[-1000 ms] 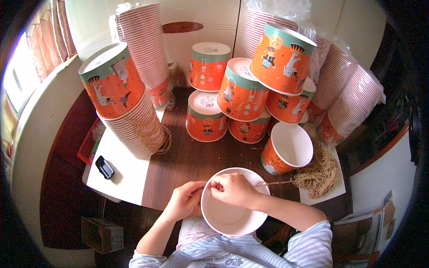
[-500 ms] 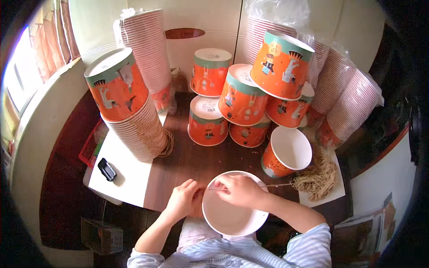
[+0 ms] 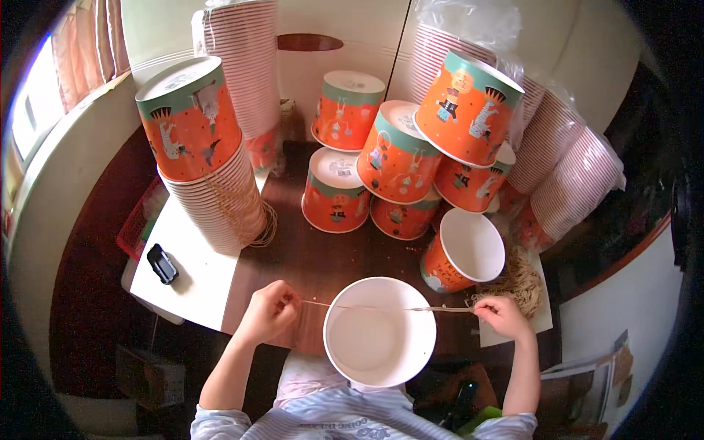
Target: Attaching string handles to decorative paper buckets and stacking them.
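Note:
A white-lined paper bucket (image 3: 367, 292) is in front of my body, at the table's near edge, its mouth facing up. A thin tan cord (image 3: 449, 309) runs nearly straight across its upper part and past it on both sides. My left hand (image 3: 270, 312) pinches the cord's left end, left of the bucket. To the right of the bucket, my right hand (image 3: 504, 317) grips the other end, which looks thicker. Whether the cord goes through holes in the bucket's wall or lies over the rim, I cannot tell. Neither hand touches the bucket.
Upside-down orange-and-green buckets (image 3: 400, 158) are piled mid-table. Another bucket (image 3: 473, 246) leans with its mouth toward me, beside a bundle of tan cords (image 3: 524, 282). Nested bucket stacks (image 3: 213, 202) stand left and back right. A black tray (image 3: 163, 265) lies at left.
My hands have moved apart, the right one out from over the bucket to its right side. The cord now stretches across between them. The view has shifted slightly.

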A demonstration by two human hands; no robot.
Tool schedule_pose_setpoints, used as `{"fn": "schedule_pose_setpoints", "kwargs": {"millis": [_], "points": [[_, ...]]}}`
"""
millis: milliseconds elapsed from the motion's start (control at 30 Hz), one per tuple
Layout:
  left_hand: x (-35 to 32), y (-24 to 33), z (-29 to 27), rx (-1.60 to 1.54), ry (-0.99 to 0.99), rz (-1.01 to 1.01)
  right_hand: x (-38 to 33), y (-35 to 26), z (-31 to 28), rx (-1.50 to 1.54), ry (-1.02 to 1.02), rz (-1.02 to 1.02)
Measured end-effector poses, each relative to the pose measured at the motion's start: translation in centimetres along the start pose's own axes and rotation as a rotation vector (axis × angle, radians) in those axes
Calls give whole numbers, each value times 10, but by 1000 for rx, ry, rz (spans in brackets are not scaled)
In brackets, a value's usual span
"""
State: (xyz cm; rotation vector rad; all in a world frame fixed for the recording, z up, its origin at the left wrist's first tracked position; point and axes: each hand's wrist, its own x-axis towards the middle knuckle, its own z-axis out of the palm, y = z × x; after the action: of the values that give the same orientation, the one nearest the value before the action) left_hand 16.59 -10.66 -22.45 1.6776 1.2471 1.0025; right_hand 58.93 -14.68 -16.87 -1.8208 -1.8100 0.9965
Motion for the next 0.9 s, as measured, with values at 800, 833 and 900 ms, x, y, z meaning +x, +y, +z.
{"fn": "schedule_pose_setpoints", "kwargs": {"millis": [800, 833, 900], "points": [[-3, -20, -33, -808, 225, -292, 0, 151, -89, 517, 897, 129], [-3, -21, -35, -805, 227, -293, 3, 150, -92, 519, 894, 130], [-5, -28, -43, -976, 204, -186, 7, 147, -97, 601, 1047, 203]]}}
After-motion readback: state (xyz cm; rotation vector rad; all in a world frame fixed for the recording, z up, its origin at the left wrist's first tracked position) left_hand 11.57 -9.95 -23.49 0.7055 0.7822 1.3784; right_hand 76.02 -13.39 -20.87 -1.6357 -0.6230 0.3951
